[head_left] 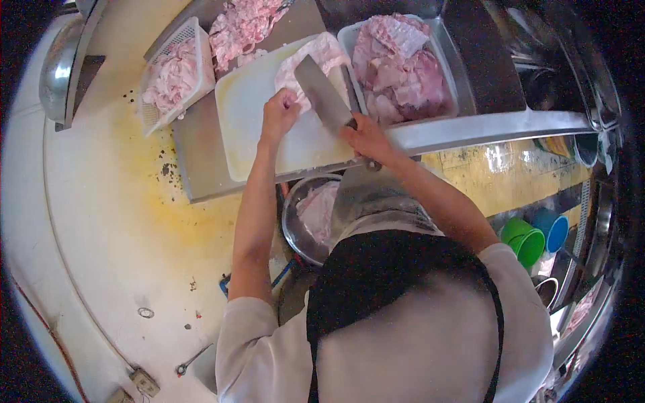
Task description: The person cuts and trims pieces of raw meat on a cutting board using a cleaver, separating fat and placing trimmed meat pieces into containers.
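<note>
A white cutting board point(245, 127) lies on the metal counter, with a pale pink sheet of meat or skin point(321, 48) on its upper right part. My right hand point(368, 138) is wrapped round the handle of a broad cleaver point(322, 93), whose blade points up and left over the meat. At the lower left edge of the meat is my left hand point(281, 113), its fingers curled closed; whether they pinch the meat's edge is too small to tell.
A white perforated basket point(203, 64) of pale strips stands left; pink pieces point(242, 27) lie behind the board. Right is a white tub point(451, 91) of meat. Below the counter edge sits a metal bowl point(290, 225) with meat. Green point(527, 245) and blue point(556, 232) buckets stand lower right.
</note>
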The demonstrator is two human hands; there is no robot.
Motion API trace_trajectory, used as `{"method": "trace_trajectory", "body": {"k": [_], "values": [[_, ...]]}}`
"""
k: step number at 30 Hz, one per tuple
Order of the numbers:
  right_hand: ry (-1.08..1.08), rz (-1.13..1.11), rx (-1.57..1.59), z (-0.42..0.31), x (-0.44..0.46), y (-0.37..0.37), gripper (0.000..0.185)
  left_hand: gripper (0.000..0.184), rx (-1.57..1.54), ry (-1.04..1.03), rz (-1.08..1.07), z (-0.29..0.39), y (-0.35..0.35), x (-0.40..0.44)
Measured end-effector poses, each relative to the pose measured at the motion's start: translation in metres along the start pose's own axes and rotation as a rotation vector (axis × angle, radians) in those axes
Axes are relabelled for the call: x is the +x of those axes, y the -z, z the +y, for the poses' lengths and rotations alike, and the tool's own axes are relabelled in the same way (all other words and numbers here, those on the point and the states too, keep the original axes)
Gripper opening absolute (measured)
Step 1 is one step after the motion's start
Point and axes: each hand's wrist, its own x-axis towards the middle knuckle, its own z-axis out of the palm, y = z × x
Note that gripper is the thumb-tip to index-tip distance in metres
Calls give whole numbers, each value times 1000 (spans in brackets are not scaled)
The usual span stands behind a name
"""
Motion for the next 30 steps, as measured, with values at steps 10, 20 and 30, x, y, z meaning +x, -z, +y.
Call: {"method": "trace_trajectory", "body": {"k": [10, 20, 30], "values": [[-252, -106, 205, -73, -121, -12, 38, 11, -417, 234, -123, -17, 14, 8], [-234, -42, 183, -41, -84, -59, 34, 11, -470, 333, -152, -26, 22, 12], [-160, -12, 139, -63, -87, 20, 34, 23, 607, 30, 30, 8, -11, 27]]}}
